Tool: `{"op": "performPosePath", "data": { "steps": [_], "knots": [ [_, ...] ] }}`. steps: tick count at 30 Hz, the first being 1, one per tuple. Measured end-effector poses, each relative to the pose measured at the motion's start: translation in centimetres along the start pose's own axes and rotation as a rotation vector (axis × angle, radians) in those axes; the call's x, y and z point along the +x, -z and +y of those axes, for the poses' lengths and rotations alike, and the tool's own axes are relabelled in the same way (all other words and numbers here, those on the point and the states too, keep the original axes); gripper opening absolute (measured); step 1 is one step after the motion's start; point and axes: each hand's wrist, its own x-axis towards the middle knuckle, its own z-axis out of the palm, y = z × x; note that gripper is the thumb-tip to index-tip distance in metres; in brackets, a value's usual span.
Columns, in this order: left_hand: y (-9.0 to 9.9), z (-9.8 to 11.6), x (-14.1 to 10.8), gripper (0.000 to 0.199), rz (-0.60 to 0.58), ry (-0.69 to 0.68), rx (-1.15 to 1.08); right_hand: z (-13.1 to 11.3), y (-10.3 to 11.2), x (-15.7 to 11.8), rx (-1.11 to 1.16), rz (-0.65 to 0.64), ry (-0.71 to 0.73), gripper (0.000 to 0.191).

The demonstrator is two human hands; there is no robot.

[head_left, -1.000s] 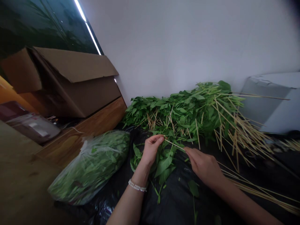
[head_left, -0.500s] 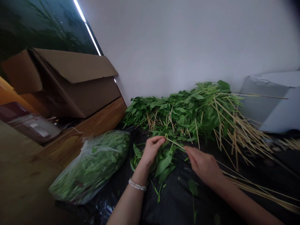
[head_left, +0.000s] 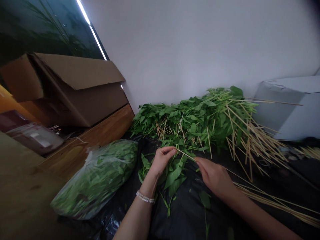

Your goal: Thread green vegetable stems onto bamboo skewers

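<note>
Near the middle, my left hand (head_left: 163, 159) pinches a green stem at the tip of a thin wooden skewer, with leaves (head_left: 175, 176) hanging below. My right hand (head_left: 212, 171) holds the same skewer (head_left: 186, 154) from the right, its fingers closed around it. Behind both hands lies a long heap of leafy greens (head_left: 195, 113), with many skewers (head_left: 262, 143) sticking out of its right end. More loose skewers (head_left: 275, 201) lie beside my right forearm. A single leaf with a stem (head_left: 205, 200) rests on black plastic (head_left: 185, 216).
A clear bag full of leaves (head_left: 100, 180) sits at the left. Behind it are a wooden board (head_left: 100, 133), an open cardboard box (head_left: 85, 100) and a plastic container (head_left: 37, 136). A white box (head_left: 292, 106) stands against the wall at the right.
The view has shifted slightly. Both hands keep their hold on the skewer and stem, with hardly any movement; my right hand is marginally closer to my left.
</note>
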Motion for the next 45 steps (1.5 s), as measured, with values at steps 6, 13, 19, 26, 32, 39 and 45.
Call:
{"op": "performPosePath", "data": {
  "steps": [6, 13, 19, 26, 32, 39, 45],
  "knots": [
    [-0.1, -0.4, -0.1, 0.029, -0.029, 0.004, 0.024, 0.0, -0.1, -0.1, 0.011, 0.029, 0.012, 0.029],
    [-0.3, 0.0, -0.3, 0.028, -0.048, 0.003, 0.039, 0.0, 0.0, 0.3, 0.158, -0.050, -0.058, 0.027],
    [-0.8, 0.0, -0.5, 0.028, -0.101, 0.013, 0.068, -0.1, 0.0, 0.3, 0.170, -0.045, -0.055, 0.028],
    [-1.2, -0.7, -0.6, 0.026, -0.140, 0.021, 0.076, 0.1, -0.3, 0.2, 0.173, -0.057, -0.056, 0.029],
    [-1.8, -1.2, -0.9, 0.028, -0.284, 0.043, 0.075, -0.2, -0.4, 0.2, 0.175, -0.068, -0.033, 0.030],
    [-0.4, -0.5, -0.2, 0.030, -0.188, -0.100, 0.322, 0.8, 1.3, 1.0, 0.132, 0.098, -0.128, 0.026],
    [0.8, -0.6, -0.2, 0.023, -0.307, -0.130, 0.626, 2.4, 3.6, 2.1, 0.158, 0.366, -0.404, 0.025]
  ]
}}
